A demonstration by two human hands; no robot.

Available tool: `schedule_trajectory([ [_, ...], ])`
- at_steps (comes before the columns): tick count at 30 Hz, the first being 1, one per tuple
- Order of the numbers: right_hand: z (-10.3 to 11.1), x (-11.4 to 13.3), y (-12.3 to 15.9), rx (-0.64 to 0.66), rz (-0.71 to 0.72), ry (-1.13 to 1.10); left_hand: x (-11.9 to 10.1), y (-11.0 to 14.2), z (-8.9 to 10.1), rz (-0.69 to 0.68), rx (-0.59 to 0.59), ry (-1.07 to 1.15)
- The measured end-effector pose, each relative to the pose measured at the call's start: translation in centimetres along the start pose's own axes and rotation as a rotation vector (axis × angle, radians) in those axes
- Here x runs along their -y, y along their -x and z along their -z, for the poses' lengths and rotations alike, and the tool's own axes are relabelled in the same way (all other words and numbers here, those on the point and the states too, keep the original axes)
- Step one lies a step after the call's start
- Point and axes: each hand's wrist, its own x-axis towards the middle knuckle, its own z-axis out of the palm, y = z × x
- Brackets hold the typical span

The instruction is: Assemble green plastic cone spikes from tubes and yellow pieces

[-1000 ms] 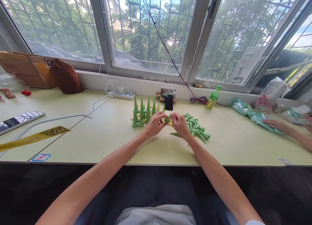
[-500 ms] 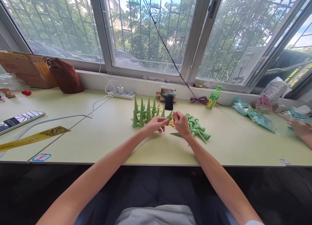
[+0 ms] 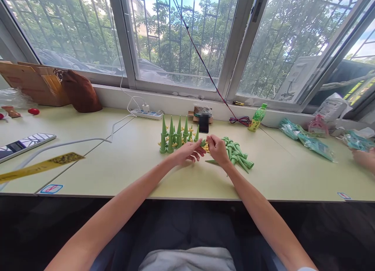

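My left hand (image 3: 190, 151) grips a green plastic cone (image 3: 203, 143) between thumb and fingers, its other fingers curled loosely. Close beside it, my right hand (image 3: 216, 149) is closed in a pinch at the cone's end; whatever its fingertips hold is hidden. Behind my left hand stand several upright green cones (image 3: 170, 144) with small yellow pieces on their sides. A heap of loose green cones (image 3: 236, 155) lies right of my right hand. Some small yellow parts (image 3: 206, 147) show on the table between my hands.
A dark phone (image 3: 203, 124) and small carton stand behind the cones. At the back are a power strip (image 3: 148, 114) and a green bottle (image 3: 257, 117). Bagged teal items (image 3: 310, 142) and another person's hand (image 3: 363, 158) are right; a larger phone (image 3: 25, 146) is left.
The cone in my left hand has turned, and less of it shows between my hands. My hands stay almost in place. At far right, the other person's hand has shifted slightly.
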Motion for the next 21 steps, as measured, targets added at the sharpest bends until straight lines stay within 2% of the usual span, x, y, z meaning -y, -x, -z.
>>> schedule_trajectory([
  [8,-0.03,0.05,-0.01,0.014,-0.015,-0.02,0.38,-0.25,0.47,-0.03,0.025,0.028],
  [17,-0.05,-0.02,0.05,0.042,-0.066,-0.065,0.74,-0.35,0.56,-0.197,0.003,-0.039],
  [21,-0.11,-0.13,0.02,0.043,-0.077,-0.074,0.55,-0.27,0.27,-0.26,-0.06,-0.12],
])
